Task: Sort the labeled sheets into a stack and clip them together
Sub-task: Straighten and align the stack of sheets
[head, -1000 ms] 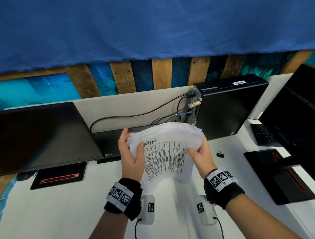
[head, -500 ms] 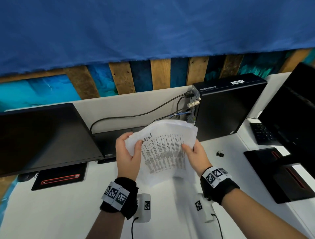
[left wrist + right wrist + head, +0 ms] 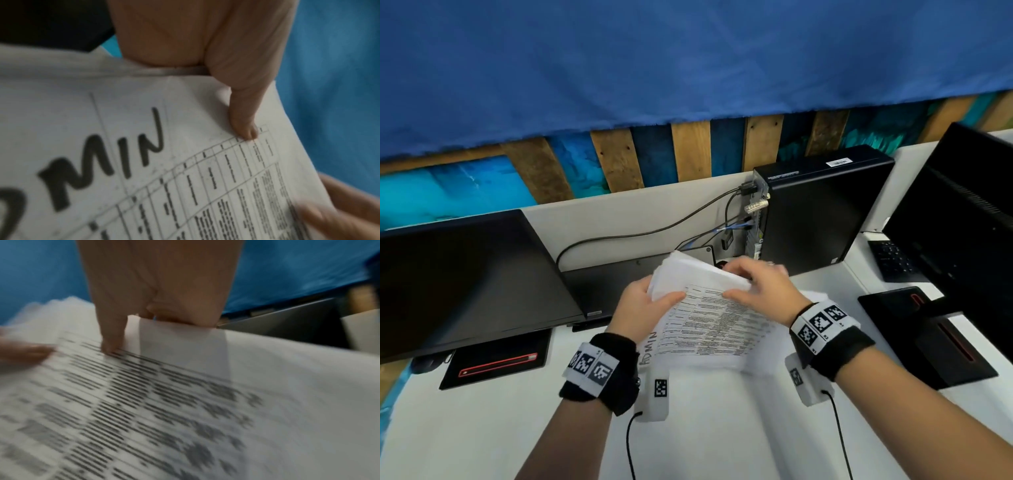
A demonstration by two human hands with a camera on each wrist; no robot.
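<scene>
I hold a stack of white printed sheets (image 3: 722, 329) above the white desk (image 3: 482, 428), tilted, with the handwritten label "ADMIN" (image 3: 649, 349) along its near left edge. My left hand (image 3: 643, 308) grips the stack's left side, thumb on top. My right hand (image 3: 760, 287) grips its far edge from above. In the left wrist view my left thumb (image 3: 244, 125) presses on the top sheet (image 3: 144, 170) beside the letters "MIN". The right wrist view is blurred: my right thumb (image 3: 112, 340) lies on the printed table of the sheet (image 3: 185, 402), fingers behind the edge. No clip is in view.
A black monitor (image 3: 458, 281) stands at the left, its base (image 3: 496, 359) on the desk. A black computer tower (image 3: 822, 212) with cables is behind the sheets. On the right are a second monitor (image 3: 962, 212), a keyboard (image 3: 893, 260) and a black stand base (image 3: 935, 335).
The stack has turned from upright to flatter, its ADMIN edge now toward me. My right hand moved from the right side to the far edge. The small black clip on the right is now covered.
</scene>
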